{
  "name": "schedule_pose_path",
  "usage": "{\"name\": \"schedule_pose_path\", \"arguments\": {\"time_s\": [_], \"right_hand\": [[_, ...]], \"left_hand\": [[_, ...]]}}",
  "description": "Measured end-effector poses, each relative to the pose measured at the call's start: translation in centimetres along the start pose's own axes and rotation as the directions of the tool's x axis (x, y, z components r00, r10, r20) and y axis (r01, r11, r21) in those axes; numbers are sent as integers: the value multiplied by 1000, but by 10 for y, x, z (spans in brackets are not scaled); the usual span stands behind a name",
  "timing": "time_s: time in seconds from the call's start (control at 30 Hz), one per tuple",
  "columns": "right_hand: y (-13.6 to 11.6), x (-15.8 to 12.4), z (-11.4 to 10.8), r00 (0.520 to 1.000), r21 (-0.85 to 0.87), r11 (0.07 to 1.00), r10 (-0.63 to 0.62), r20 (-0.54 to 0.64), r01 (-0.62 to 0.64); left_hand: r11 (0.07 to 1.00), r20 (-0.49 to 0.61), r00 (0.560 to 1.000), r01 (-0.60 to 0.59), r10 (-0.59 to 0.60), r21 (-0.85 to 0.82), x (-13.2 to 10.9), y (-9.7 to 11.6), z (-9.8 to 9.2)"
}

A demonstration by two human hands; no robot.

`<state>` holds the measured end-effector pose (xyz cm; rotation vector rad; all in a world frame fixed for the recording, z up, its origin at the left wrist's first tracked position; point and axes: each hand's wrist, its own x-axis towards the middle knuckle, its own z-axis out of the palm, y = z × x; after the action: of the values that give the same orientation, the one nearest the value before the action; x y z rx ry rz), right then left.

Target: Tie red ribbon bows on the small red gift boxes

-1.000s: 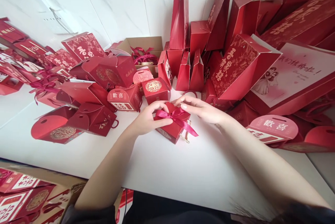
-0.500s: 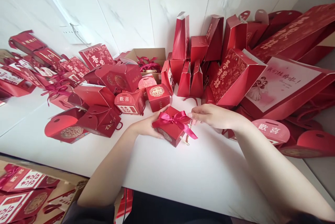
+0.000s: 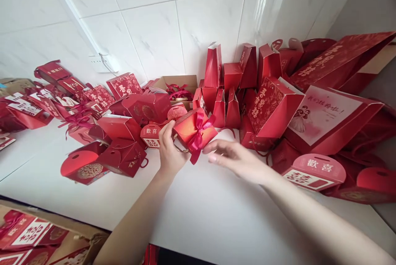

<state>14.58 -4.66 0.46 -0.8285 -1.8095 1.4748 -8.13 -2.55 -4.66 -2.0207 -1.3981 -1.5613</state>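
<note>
Nearest the camera, a cardboard carton [image 3: 74, 225] of flat red packs is sitting below the near edge of the white table [image 3: 201, 215]. Above the table, the right hand [image 3: 236, 159] is hovering with its fingers loosely spread and nothing in them, the fingertips just beside the hanging tail of the ribbon [image 3: 199, 135]. The left hand [image 3: 168, 151] is gripping the small red gift box [image 3: 188, 128] from its left side and underneath, holding it tilted and clear of the table. The box is looking light and thin-walled, likely to dent under a squeeze. The satin bow is looking slippery and easy to pull loose, so holding by the folded edges and base, off the bow, is looking safest. Behind it, a heap of red boxes and bags [image 3: 269, 104] is leaning against the tiled wall [image 3: 185, 17].
</note>
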Motion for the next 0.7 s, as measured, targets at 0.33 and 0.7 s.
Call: {"name": "schedule_pose_path", "arguments": {"time_s": [0.33, 0.7], "right_hand": [[22, 10, 30, 987, 384, 916, 67, 144, -118], [-4, 1, -25, 993, -60, 998, -10, -117, 3]], "left_hand": [[994, -4, 994, -108, 109, 22, 3, 2, -1], [956, 197, 970, 189, -145, -226, 4, 0, -5]]}}
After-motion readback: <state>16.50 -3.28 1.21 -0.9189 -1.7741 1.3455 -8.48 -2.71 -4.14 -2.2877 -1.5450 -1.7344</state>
